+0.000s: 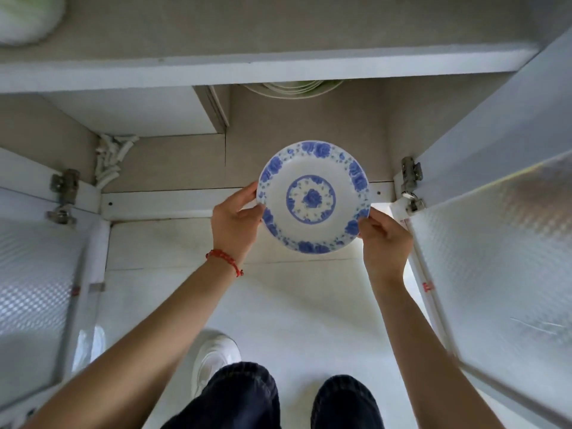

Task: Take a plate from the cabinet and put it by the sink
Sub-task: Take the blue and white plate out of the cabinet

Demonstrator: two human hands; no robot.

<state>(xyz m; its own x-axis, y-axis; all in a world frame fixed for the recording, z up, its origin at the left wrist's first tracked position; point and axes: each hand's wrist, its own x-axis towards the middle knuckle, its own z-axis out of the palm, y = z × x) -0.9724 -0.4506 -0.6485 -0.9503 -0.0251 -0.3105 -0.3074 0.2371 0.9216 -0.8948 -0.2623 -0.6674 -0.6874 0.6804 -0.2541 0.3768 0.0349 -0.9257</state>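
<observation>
A round white plate (pixel 313 197) with a blue flower pattern is held level in front of the open low cabinet (pixel 173 162), just above its front sill. My left hand (pixel 236 221) grips the plate's left rim, thumb on top. My right hand (pixel 383 243) grips its lower right rim. A red string bracelet sits on my left wrist. Further plates (pixel 291 87) are stacked deeper in the cabinet, mostly hidden under the countertop edge. No sink is visible.
Both frosted cabinet doors stand open, the left door (pixel 34 292) and the right door (pixel 501 243). The countertop (pixel 247 35) runs along the top with a pale green and white object (pixel 26 17) at its left corner. My legs and a white shoe (pixel 213 357) are on the pale floor.
</observation>
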